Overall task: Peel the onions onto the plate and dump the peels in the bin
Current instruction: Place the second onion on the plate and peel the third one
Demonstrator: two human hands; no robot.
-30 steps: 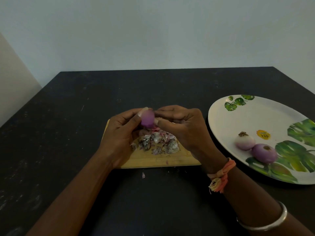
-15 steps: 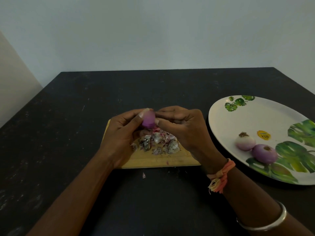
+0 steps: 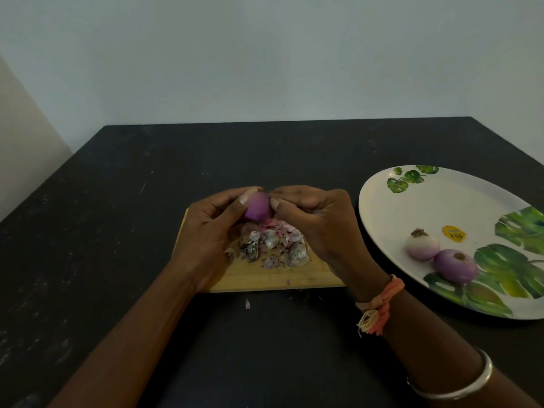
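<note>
1. The onion point(image 3: 257, 207) is held in the air between both hands, above the far end of the board point(image 3: 294, 278) and right over the peels point(image 3: 273, 242).
2. The left hand point(image 3: 212, 231) has its grip closed on the onion, thumb in front and fingers curled behind.
3. The right hand point(image 3: 321, 222) pinches at the onion's right side with thumb and curled fingertips. I cannot tell whether a flap of skin is caught there.
4. Handling, as I judge it: the onion is small, light and firm, and its bare purple surface looks smooth, so it may slip. It is best cradled round its middle, leaving the ends free for picking at any leftover skin.
5. The peels look thin, dry and brittle. They would scatter easily, so carrying them on the board seems safer than taking handfuls.
6. The plate point(image 3: 441, 207) lies to the right on the tabletop point(image 3: 117, 231), well apart from the board. It carries 2 peeled onions touching each other, a pale one point(image 3: 421, 246) and a purple one point(image 3: 454, 265), with a yellow sticker point(image 3: 453, 233) just beyond them.
7. 1 stray scrap point(image 3: 247, 303) lies on the tabletop just in front of the board.
8. Nothing blocks the way from the hands to the plate. No bin is in view.
</note>
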